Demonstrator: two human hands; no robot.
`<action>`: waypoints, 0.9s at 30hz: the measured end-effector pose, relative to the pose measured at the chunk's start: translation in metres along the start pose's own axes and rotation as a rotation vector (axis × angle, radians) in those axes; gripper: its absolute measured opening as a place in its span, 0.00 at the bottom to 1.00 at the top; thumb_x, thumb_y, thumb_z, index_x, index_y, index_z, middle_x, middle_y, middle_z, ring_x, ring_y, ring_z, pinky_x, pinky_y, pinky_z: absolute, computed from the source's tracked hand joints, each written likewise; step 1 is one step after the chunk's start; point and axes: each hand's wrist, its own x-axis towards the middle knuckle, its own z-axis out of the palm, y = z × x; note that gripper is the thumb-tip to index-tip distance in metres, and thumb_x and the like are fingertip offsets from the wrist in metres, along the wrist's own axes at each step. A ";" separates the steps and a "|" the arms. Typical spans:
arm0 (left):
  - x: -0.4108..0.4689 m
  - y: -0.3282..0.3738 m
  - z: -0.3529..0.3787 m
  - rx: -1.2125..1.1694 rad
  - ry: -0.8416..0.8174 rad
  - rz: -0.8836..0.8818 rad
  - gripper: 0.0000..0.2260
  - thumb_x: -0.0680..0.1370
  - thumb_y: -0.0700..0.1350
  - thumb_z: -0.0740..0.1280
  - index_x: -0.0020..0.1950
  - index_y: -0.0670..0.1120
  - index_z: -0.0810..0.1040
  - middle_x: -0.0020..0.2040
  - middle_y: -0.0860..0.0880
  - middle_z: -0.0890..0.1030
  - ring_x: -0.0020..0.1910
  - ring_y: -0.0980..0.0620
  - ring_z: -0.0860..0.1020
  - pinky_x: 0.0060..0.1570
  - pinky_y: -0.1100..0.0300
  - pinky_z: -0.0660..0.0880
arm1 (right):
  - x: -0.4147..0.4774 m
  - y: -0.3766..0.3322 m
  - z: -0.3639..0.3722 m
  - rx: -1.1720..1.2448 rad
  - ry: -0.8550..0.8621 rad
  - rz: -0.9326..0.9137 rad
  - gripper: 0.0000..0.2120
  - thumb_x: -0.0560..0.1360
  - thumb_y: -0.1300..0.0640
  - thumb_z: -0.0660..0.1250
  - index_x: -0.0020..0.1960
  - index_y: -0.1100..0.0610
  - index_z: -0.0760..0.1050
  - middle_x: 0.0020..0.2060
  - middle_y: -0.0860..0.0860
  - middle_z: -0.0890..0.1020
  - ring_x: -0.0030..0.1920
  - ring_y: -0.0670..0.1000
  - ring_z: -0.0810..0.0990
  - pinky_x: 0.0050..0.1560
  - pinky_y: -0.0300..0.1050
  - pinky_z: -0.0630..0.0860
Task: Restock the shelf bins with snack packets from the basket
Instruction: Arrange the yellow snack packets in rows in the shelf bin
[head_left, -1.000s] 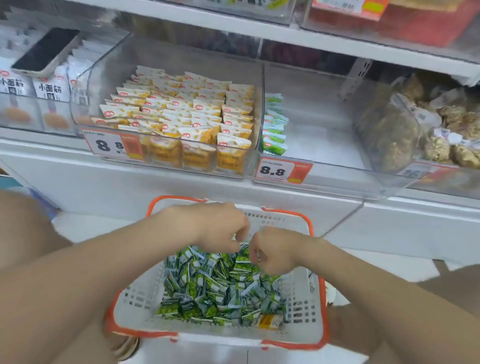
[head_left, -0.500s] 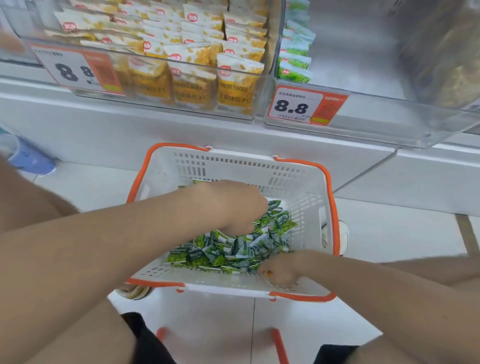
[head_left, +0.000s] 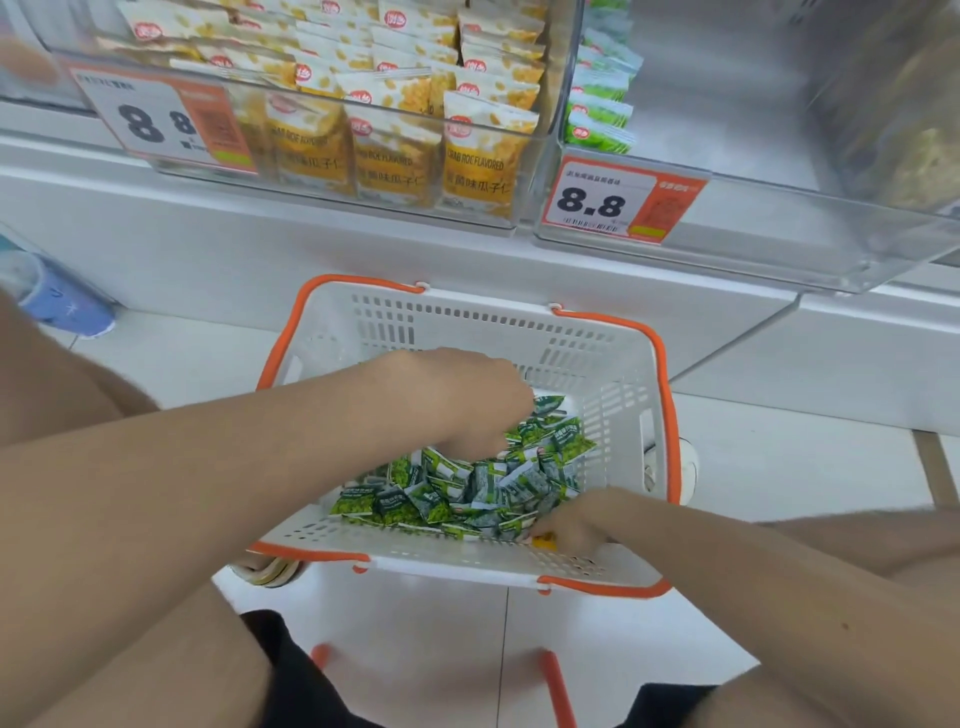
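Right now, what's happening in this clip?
A person has both hands in the white basket among loose green packets. The left hand digs into the pile's far side; the right hand is at its near corner. Neither grip is visible. The clear bin above holds only a few shelved packets.

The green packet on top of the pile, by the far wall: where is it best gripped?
Probably pinch the green packet by its free flat edge, coming from above beside the left hand: it lies loose atop the pile, with the basket wall close behind.
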 end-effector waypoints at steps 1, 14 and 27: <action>-0.001 0.000 -0.001 0.005 -0.001 -0.004 0.10 0.84 0.48 0.61 0.56 0.44 0.79 0.49 0.45 0.79 0.44 0.43 0.81 0.39 0.51 0.77 | -0.001 0.000 0.001 -0.006 -0.005 0.008 0.32 0.83 0.65 0.54 0.84 0.47 0.54 0.80 0.56 0.62 0.59 0.58 0.75 0.38 0.43 0.71; 0.000 -0.002 -0.008 0.001 0.001 -0.057 0.12 0.84 0.47 0.59 0.59 0.44 0.80 0.54 0.43 0.80 0.41 0.44 0.78 0.35 0.55 0.69 | -0.006 -0.010 -0.003 0.132 0.328 0.141 0.13 0.74 0.56 0.67 0.36 0.55 0.65 0.32 0.51 0.69 0.31 0.51 0.67 0.33 0.44 0.68; -0.070 -0.052 -0.063 -0.149 0.033 -0.397 0.13 0.84 0.48 0.59 0.60 0.42 0.78 0.54 0.43 0.80 0.51 0.43 0.79 0.50 0.51 0.77 | -0.134 -0.076 -0.087 0.624 1.451 -0.484 0.17 0.74 0.55 0.69 0.62 0.48 0.72 0.44 0.43 0.74 0.43 0.41 0.75 0.41 0.35 0.67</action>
